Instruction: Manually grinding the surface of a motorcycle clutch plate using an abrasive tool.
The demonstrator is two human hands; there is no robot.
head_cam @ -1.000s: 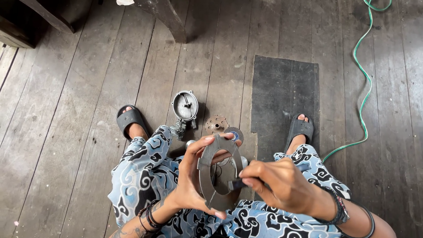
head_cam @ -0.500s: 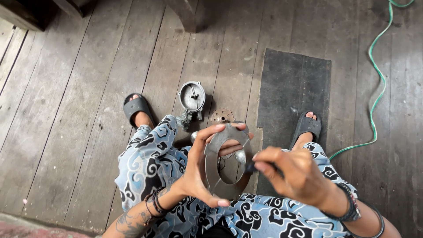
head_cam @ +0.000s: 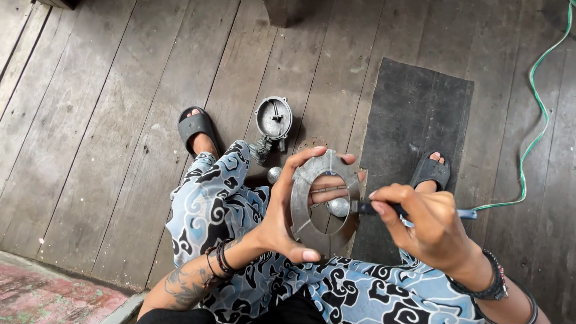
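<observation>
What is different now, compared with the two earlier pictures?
The right hand brought its tool closer, so the tip now meets the ring's rim. The left hand keeps the same hold on the ring. The round metal part on the floor did not move.

Weathered grey wooden floorboards (head_cam: 108, 120) run lengthwise under even daylight, their seams dark with grime. A dark rectangular rubber mat (head_cam: 414, 114) lies on the planks at right, near a green hose (head_cam: 536, 129) curving along the edge. A worn reddish concrete patch (head_cam: 42, 294) shows at lower left.
</observation>
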